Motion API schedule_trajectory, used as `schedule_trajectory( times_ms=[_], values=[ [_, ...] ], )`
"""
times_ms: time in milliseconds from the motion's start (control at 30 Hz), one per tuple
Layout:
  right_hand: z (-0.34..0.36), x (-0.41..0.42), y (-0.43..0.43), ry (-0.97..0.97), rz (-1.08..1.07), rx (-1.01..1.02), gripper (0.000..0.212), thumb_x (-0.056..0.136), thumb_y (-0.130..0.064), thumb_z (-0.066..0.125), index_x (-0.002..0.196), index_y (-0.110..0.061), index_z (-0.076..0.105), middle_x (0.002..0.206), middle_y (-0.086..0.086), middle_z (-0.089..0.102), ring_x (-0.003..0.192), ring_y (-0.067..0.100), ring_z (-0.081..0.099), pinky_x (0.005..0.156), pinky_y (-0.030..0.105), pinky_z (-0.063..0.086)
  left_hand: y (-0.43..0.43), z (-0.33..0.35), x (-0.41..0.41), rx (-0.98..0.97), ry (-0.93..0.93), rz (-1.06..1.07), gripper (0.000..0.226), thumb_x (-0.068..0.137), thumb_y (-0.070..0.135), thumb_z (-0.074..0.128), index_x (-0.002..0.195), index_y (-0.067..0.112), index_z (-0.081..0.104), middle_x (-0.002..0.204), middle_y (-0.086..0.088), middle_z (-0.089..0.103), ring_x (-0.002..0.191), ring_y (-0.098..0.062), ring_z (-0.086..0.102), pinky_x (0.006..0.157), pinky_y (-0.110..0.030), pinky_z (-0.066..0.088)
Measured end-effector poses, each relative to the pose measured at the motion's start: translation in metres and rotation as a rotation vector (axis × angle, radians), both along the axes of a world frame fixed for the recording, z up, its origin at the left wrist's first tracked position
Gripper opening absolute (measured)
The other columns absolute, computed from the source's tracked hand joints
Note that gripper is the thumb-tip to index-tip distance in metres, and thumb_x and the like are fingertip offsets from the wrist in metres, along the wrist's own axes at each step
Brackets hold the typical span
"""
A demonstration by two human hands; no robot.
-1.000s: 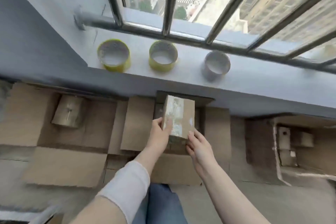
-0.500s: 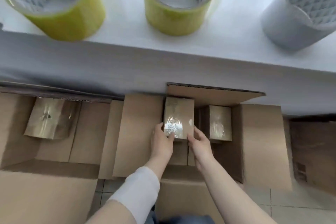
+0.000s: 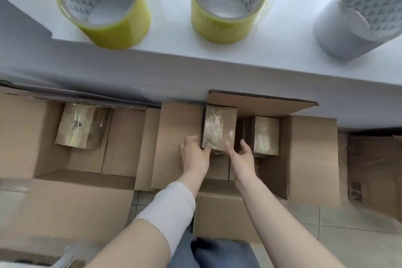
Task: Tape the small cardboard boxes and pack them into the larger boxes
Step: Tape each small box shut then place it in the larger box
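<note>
Taped small box (image 3: 218, 129) upright inside middle large box (image 3: 313, 154), at its far-left side, just beside 2nd small box (image 3: 264, 135). Left hand (image 3: 193, 155) pinches its lower left corner, thumb on the front face. Right hand (image 3: 242, 155) loosely spread, thumb touching the lower right edge (fingers off it).
</note>
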State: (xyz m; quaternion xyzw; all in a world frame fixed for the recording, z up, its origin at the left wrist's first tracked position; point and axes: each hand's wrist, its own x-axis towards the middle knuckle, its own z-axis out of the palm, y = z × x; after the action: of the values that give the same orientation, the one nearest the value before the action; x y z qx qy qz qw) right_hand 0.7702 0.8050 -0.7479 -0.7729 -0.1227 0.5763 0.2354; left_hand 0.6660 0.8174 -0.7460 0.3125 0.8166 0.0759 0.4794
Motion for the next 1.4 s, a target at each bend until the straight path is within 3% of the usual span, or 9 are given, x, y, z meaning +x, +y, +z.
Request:
schedule_trajectory(
  times_ms=[200,333,533,700,833,1000,1167,1267,1400],
  values=[
    [0.151,-0.028,-0.025,0.033,0.027,-0.011,0.056,0.089,-0.03,0.062,0.138,-0.012,0.043,0.144,0.004,0.043,0.131,0.017,0.04,0.107,0.029,0.03,-0.018,0.149,-0.025,-0.021,-0.104,0.11,0.034,0.091,0.022,0.056,0.122,0.011,0.053,0.124,-0.01,0.054,0.118,-0.024,0.049,0.102,-0.032,0.038],
    [0.266,-0.04,-0.043,0.056,0.089,0.054,0.037,0.09,-0.03,0.061,0.123,-0.015,0.056,0.127,0.001,0.057,0.111,0.012,0.051,0.1,0.027,0.037,-0.04,0.252,-0.045,0.027,-0.2,0.199,0.033,0.091,0.02,0.056,0.123,0.011,0.054,0.123,-0.006,0.057,0.106,-0.017,0.054,0.087,-0.021,0.038],
    [0.388,-0.061,-0.08,0.094,0.17,0.193,0.022,0.089,-0.034,0.061,0.108,-0.023,0.059,0.12,0.0,0.061,0.114,0.017,0.055,0.098,0.032,0.042,-0.093,0.37,-0.081,0.13,-0.336,0.344,0.033,0.093,0.016,0.052,0.125,0.008,0.054,0.105,-0.006,0.061,0.094,-0.016,0.057,0.078,-0.024,0.04],
    [0.424,-0.079,-0.137,0.151,0.326,0.226,0.028,0.089,-0.032,0.062,0.114,-0.018,0.059,0.124,0.004,0.061,0.116,0.019,0.054,0.106,0.037,0.039,-0.182,0.408,-0.107,0.267,-0.356,0.535,0.029,0.093,0.012,0.053,0.121,0.005,0.054,0.106,-0.008,0.059,0.082,-0.013,0.058,0.072,-0.019,0.043],
    [0.427,-0.081,-0.195,0.202,0.491,0.198,0.033,0.091,-0.029,0.06,0.117,-0.009,0.058,0.115,0.008,0.064,0.099,0.017,0.06,0.086,0.025,0.045,-0.276,0.405,-0.108,0.271,-0.315,0.813,0.027,0.094,0.008,0.049,0.12,0.003,0.053,0.104,-0.009,0.06,0.07,-0.007,0.055,0.061,-0.014,0.042],
    [0.436,-0.1,-0.27,0.21,0.697,0.14,0.016,0.09,-0.031,0.06,0.098,-0.017,0.059,0.113,0.007,0.065,0.109,0.024,0.059,0.098,0.036,0.045,-0.369,0.417,-0.091,0.277,-0.42,1.002,0.025,0.097,0.011,0.043,0.121,0.007,0.052,0.116,-0.011,0.061,0.072,-0.009,0.056,0.064,-0.02,0.04],
    [0.471,-0.16,-0.335,0.3,0.879,0.169,0.011,0.089,-0.033,0.062,0.085,-0.023,0.061,0.099,0.001,0.065,0.092,0.016,0.059,0.08,0.027,0.046,-0.43,0.461,-0.128,0.544,-0.355,1.145,0.022,0.097,0.012,0.044,0.116,0.009,0.053,0.093,0.001,0.062,0.07,-0.008,0.058,0.06,-0.021,0.038],
    [0.495,-0.202,-0.379,0.378,0.949,0.229,0.01,0.089,-0.031,0.063,0.081,-0.025,0.061,0.087,-0.006,0.067,0.088,0.013,0.061,0.078,0.023,0.047,-0.477,0.49,-0.161,0.688,-0.282,1.22,0.017,0.097,0.012,0.045,0.111,0.011,0.054,0.095,0.0,0.063,0.071,-0.008,0.058,0.058,-0.016,0.043],
    [0.52,-0.252,-0.453,0.459,1.012,0.282,0.013,0.09,-0.027,0.062,0.085,-0.016,0.064,0.077,-0.006,0.066,0.063,0.004,0.061,0.051,0.013,0.045,-0.559,0.525,-0.195,0.789,-0.181,1.301,0.024,0.097,0.014,0.045,0.116,0.004,0.055,0.104,-0.006,0.065,0.07,-0.007,0.058,0.056,-0.013,0.044]
  ],
)
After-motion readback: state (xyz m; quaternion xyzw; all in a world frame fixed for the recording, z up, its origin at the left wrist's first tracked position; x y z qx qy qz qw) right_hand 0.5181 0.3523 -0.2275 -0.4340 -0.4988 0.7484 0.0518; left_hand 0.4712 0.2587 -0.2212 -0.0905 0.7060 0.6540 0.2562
